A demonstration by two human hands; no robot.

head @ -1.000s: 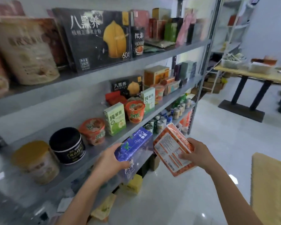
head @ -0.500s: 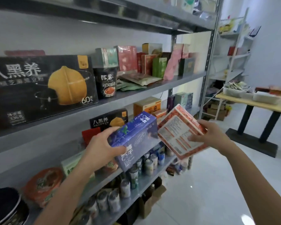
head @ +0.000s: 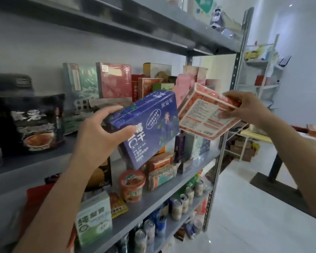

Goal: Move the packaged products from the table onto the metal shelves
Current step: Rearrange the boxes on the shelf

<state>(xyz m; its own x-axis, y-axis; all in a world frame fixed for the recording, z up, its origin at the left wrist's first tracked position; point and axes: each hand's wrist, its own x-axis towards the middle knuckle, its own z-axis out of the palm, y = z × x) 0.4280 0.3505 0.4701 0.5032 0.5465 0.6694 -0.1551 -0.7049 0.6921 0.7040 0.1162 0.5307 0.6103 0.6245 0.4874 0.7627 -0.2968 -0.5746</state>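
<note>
Left hand (head: 98, 136) grips the blue rectangular cardboard box (head: 150, 128); right hand (head: 244, 108) pinches the flat orange-red film-wrapped packet (head: 206, 114). Both are aloft, just in front of the crowded grey metal shelf (head: 26, 179). Best to level each, then slide it into a gap without toppling the standing cartons (head: 115, 81).

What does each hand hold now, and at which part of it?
The left hand grips the blue rectangular box at its left end, thumb on the front. The right hand pinches the orange film-wrapped flat pack at its right edge.
</note>
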